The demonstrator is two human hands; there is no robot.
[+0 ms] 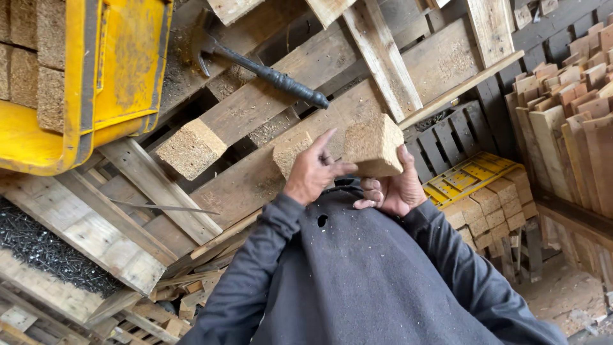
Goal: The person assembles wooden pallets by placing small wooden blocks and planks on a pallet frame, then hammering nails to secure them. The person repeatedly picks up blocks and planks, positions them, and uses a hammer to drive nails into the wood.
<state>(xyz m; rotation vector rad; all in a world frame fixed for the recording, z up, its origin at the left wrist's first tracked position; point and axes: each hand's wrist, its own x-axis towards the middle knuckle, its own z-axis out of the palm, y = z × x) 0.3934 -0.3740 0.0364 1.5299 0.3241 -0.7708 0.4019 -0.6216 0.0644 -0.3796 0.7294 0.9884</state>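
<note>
My right hand (393, 190) grips a pale pressed-wood chip block (373, 147) from below, close to my chest. My left hand (313, 171) sits just left of it with fingers spread, its thumb near the block's lower edge and nothing gripped. Right behind the left hand, another chip block (289, 151) is fixed on a wooden pallet (255, 102). A third block (190, 148) sits further left on the same pallet. My dark grey sleeves and sweater fill the lower middle of the view.
A black-handled claw hammer (268, 73) lies on the pallet boards. A yellow bin (118, 64) of chip blocks stands top left, with a dark pile of nails (38, 249) below it. More blocks are stacked on a yellow crate (469, 176); boards (575, 121) lean at right.
</note>
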